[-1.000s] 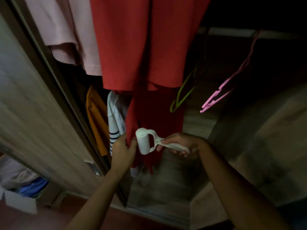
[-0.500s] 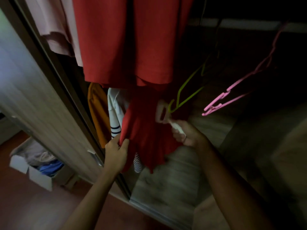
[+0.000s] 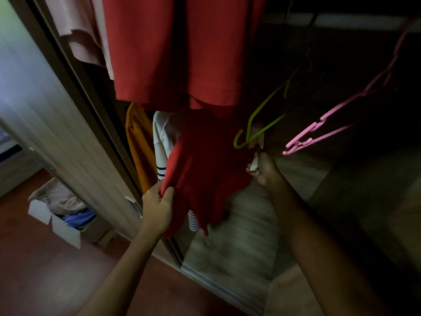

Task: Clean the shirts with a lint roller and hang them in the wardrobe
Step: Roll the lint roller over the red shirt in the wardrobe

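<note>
A red shirt (image 3: 177,53) hangs in the open wardrobe, its lower part (image 3: 205,169) drooping into shadow. My left hand (image 3: 157,207) pinches the shirt's lower left edge and pulls it taut. My right hand (image 3: 264,169) grips the white handle of the lint roller (image 3: 256,142), whose roll is up against the right side of the red fabric, partly hidden behind a green hanger (image 3: 257,131).
A pink shirt (image 3: 82,30) hangs left of the red one; orange (image 3: 139,142) and white striped (image 3: 163,142) garments hang behind. A pink hanger (image 3: 319,131) dangles on the right. The wardrobe's sliding door (image 3: 57,124) stands left, with a box of clothes (image 3: 63,213) on the floor.
My right hand has carried the lint roller up and to the right along the red shirt. My left hand has dropped lower, still gripping the fabric's edge.
</note>
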Motion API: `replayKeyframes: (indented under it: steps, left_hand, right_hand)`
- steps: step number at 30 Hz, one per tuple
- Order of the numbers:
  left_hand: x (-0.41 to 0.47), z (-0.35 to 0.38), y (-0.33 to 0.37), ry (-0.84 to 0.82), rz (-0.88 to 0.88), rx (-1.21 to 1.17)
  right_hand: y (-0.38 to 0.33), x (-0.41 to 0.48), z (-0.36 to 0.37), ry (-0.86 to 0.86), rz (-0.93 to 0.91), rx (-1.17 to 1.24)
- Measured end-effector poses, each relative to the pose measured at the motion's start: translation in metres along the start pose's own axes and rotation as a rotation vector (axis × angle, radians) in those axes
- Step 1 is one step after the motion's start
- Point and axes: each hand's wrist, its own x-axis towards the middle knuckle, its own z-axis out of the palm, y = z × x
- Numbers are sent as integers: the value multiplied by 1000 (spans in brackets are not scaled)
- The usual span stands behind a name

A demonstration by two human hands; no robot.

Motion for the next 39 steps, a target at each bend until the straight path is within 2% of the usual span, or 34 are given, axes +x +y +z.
replayKeyframes:
  steps: [1, 2, 7, 9, 10, 12, 18, 20, 22, 28, 30, 31, 34, 37, 39]
  left_hand:
    - [-1, 0, -1, -3, 8, 6]
    - [-1, -1, 0, -6, 5, 6]
    - [3, -2, 1, 7, -33, -43]
    - [5, -3, 0, -8, -41, -58]
    - [5, -4, 0, -17, -44, -57]
    - [4, -6, 0, -37, -42, -55]
    - [2, -10, 5, -19, -61, -47]
    - [2, -10, 5, -12, -51, -44]
    - [2, -11, 4, -5, -52, -33]
    - [7, -12, 3, 14, -68, -54]
    - [7, -14, 5, 23, -57, -44]
    - [7, -15, 7, 31, -50, -40]
    - [5, -17, 10, 28, -4, -50]
    - [3, -20, 11, 6, 51, -51]
    - [3, -22, 10, 11, 74, -41]
  right_hand:
    - [7, 1, 0, 2, 8, -18]
    - [14, -3, 0, -70, 34, -59]
    - [43, -32, -11, -686, 297, -542]
    - [43, -34, -16, -822, 357, -687]
    - [40, -33, -17, -844, 374, -685]
    - [35, -23, -17, -771, 362, -574]
    - [18, 9, -21, -145, 91, 8]
    - [25, 18, -21, -20, 66, 85]
    - [42, 21, -20, -62, 103, -14]
    - [83, -19, -24, -712, 358, -615]
    - [85, -19, -30, -786, 385, -733]
    - [84, -17, -30, -759, 375, -734]
    - [81, 4, -28, -524, 251, -526]
    - [72, 27, -24, -217, 142, -70]
    - [69, 40, -24, 18, 79, 119]
